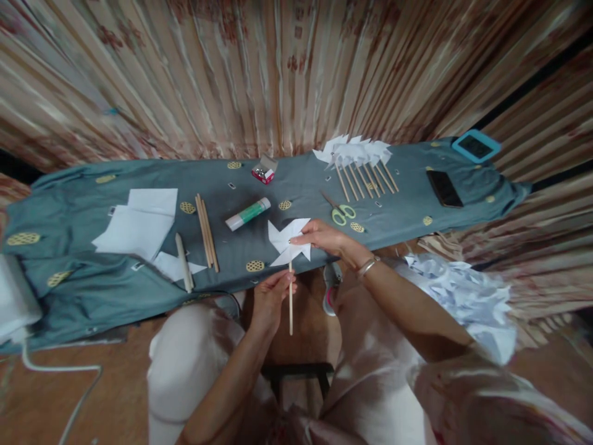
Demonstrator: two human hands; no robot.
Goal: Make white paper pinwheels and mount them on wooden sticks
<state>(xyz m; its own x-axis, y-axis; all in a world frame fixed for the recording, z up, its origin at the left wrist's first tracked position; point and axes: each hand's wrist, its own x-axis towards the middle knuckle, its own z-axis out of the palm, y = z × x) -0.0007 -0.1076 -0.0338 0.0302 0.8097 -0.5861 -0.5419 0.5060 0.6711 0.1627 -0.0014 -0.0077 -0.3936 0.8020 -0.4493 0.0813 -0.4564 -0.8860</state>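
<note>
A white paper pinwheel (281, 241) on a thin wooden stick (291, 318) is held over the front edge of the table. My left hand (272, 295) pinches the stick below the paper blades. With thumb and fingers my right hand (322, 236) grips the pinwheel's middle, near a small dark pin. Behind it lie green-handled scissors (343, 214) and a glue stick (249, 214) with a green label. Several finished pinwheels (361, 153) rest in a row at the back, their sticks pointing toward me.
White paper sheets (141, 225), a pale pen-like tool (183, 262) and bare wooden sticks (206, 235) lie on the left. A small open box of pins (264, 171) sits at the back. A phone (445, 188) and blue-framed device (476, 146) are on the right; a paper pile (463, 296) lies below.
</note>
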